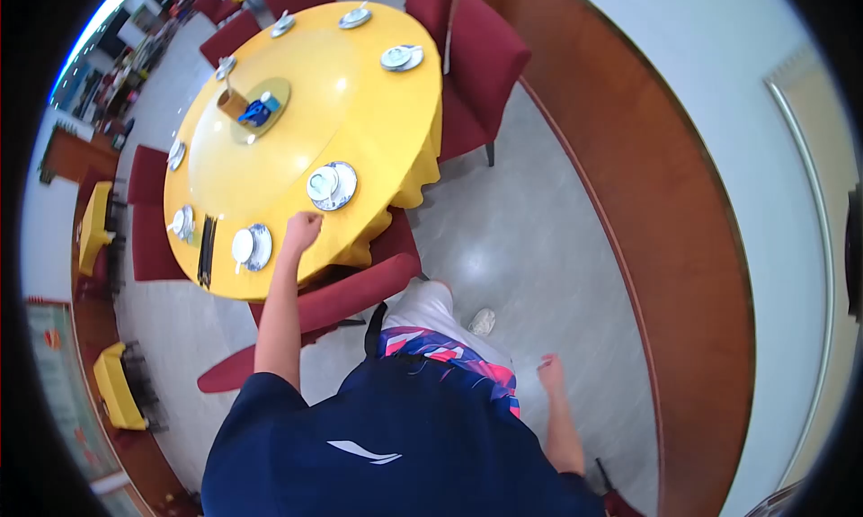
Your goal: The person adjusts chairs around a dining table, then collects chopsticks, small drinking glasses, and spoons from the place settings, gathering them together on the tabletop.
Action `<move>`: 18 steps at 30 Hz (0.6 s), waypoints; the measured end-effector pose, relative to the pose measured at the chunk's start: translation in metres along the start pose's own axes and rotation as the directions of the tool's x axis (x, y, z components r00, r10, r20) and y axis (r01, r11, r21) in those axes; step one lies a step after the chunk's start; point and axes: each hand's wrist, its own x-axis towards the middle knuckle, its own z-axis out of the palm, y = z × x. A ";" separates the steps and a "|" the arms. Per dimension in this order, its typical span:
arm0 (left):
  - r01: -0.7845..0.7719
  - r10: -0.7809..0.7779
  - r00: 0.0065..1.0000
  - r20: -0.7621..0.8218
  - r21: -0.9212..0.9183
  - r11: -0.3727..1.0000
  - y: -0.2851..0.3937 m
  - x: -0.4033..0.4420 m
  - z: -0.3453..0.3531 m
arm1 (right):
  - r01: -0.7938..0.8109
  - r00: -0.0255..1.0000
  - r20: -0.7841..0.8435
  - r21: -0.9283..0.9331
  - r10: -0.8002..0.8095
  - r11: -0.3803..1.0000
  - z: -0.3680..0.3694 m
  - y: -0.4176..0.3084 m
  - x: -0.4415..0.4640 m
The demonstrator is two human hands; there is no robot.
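Red chair (360,294) stands before yellow table (395,112)
Left hand (305,231) curls near a plate (347,191), right hand (551,373) hangs low; both grips unclear.

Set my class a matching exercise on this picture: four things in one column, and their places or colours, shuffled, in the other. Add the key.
Things:
1. Left hand
2. Right hand
3. Tablecloth
4. Dark sticks

Places or colours:
A. lying between two sets of dishes
B. bright yellow
C. seen against the grey floor
D. seen against yellow cloth, just below a plate in the picture

Pairs: 1-D, 2-C, 3-B, 4-A
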 end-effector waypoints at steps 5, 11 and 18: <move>0.163 -0.165 0.981 -0.105 -0.029 0.986 -0.011 0.073 0.001 | 0.111 0.985 0.168 -0.421 -0.043 0.900 -0.170 -0.032 0.230; 0.146 -0.125 0.982 -0.138 0.152 0.978 -0.031 0.135 0.059 | 0.267 0.959 0.004 -0.334 -0.282 0.904 -0.229 -0.240 0.372; 0.378 -0.352 0.918 -0.181 0.141 0.915 -0.016 0.175 0.052 | 0.681 0.731 0.191 -0.260 -0.655 0.684 -0.173 -0.444 0.445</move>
